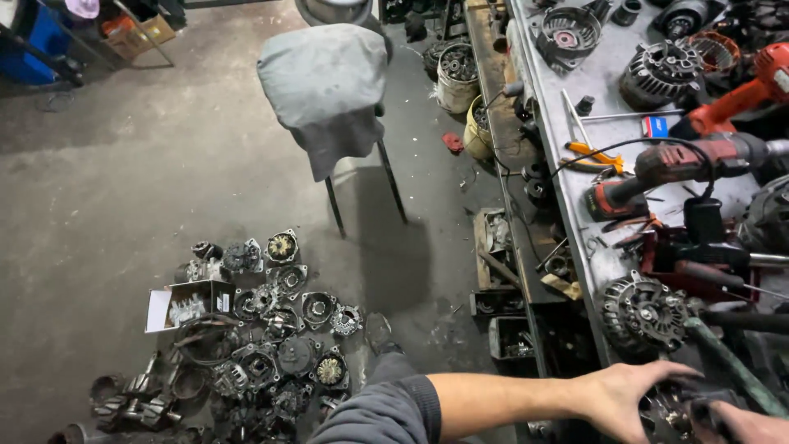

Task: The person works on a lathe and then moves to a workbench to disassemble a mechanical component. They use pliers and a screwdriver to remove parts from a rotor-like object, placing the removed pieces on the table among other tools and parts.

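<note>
While the left hand (626, 395) spreads loosely over a dark alternator part (675, 415) at the worktop (600, 82) edge, the right hand's (752, 423) grip beside it cannot be told; work looks barely begun.

Bench: the workbench (575, 90) runs along your right, from near to far.
Hands: your left hand (629, 395) lies on the bench's near end, touching a metal part (670, 415); your right hand (744, 426) is just right of that part.
Alternator: an alternator (645, 312) sits on the bench just beyond your left hand.
Drill: the drill (682, 164) lies farther along the bench.
Stool: the covered stool (325, 82) stands on the floor, left of the bench, far from you.
Floor pile: the heap of alternator parts (255, 337) lies near you on your left.
Buckets: two buckets (464, 90) stand right of the stool, against the bench.
</note>
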